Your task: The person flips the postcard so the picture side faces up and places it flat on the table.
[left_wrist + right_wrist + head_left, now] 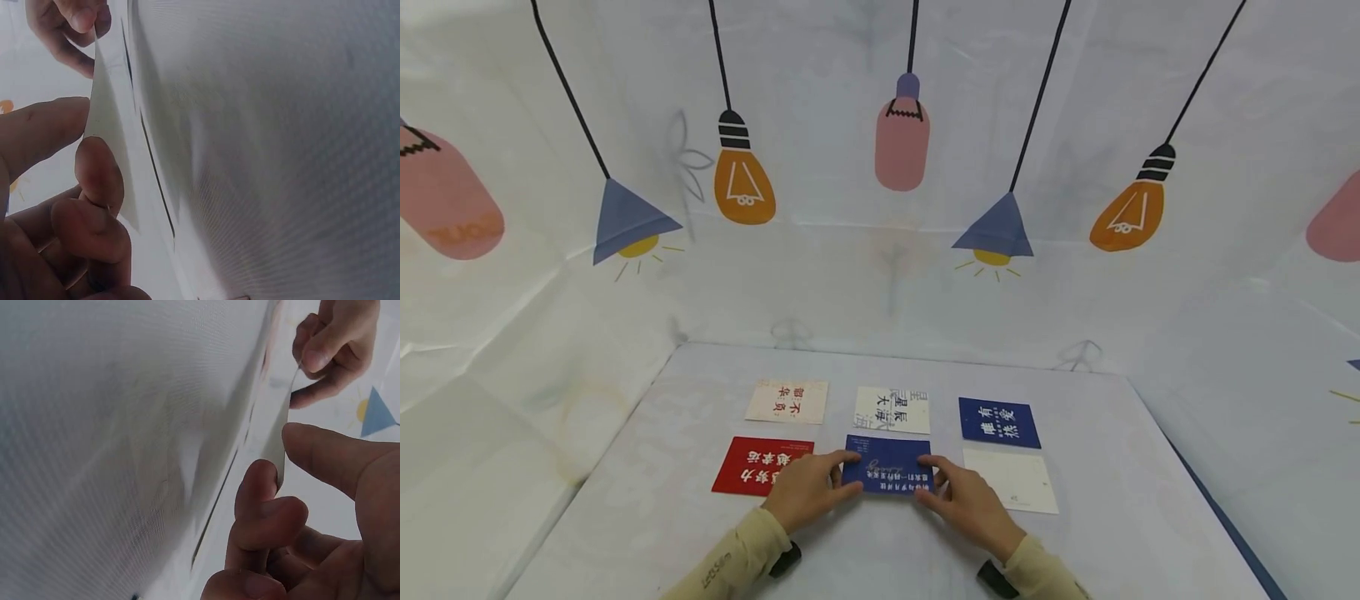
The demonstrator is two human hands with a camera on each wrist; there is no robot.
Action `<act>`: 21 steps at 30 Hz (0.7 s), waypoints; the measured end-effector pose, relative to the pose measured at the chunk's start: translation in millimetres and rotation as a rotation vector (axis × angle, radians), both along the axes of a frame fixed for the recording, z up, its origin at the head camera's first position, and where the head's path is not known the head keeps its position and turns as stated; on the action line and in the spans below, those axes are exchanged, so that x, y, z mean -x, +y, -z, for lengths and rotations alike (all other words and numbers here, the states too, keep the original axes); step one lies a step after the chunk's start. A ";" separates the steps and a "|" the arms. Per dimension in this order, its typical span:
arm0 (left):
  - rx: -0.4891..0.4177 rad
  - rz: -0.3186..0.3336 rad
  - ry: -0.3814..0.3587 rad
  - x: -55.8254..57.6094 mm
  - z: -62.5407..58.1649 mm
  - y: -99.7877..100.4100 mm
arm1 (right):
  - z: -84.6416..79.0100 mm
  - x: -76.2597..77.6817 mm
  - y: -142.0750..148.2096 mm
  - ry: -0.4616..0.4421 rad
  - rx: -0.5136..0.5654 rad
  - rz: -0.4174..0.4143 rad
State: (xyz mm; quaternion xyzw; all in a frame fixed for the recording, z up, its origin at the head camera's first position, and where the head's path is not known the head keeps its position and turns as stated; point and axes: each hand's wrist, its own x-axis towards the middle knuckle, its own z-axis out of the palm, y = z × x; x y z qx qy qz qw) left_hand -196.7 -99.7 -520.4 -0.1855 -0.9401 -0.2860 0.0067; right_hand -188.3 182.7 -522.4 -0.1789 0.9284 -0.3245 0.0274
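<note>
Both hands pinch a dark blue card (pixel 887 465) with white writing by its two short sides. My left hand (pixel 807 490) holds its left side, and my right hand (pixel 972 505) its right. In the left wrist view the pale back of the card (pixel 111 119) shows, tilted and raised off the table, between thumb and fingertips. Partly behind the left hand lies a red card (pixel 752 468) with white characters. Just right of the right hand is a cream card (pixel 1018 479), and above the held card a white card (pixel 887 410) with black characters.
A cream card with red characters (pixel 786 402) lies at the back left of the white table (pixel 625 517). Another blue card (pixel 998 422) lies at the back right, by the cream one. White sheeting printed with lamps (pixel 820 275) rises behind and at both sides.
</note>
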 end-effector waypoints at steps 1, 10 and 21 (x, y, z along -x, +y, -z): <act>0.011 0.002 -0.006 0.2 0.3 0.7 | 0.0 -0.1 -0.2 0.001 -0.013 -0.001; 0.066 0.027 -0.052 -0.5 3.7 2.8 | 2.3 -1.5 0.2 -0.012 -0.055 -0.014; 0.106 0.071 -0.057 0.3 6.4 3.6 | 4.5 -1.1 1.0 -0.043 -0.118 -0.053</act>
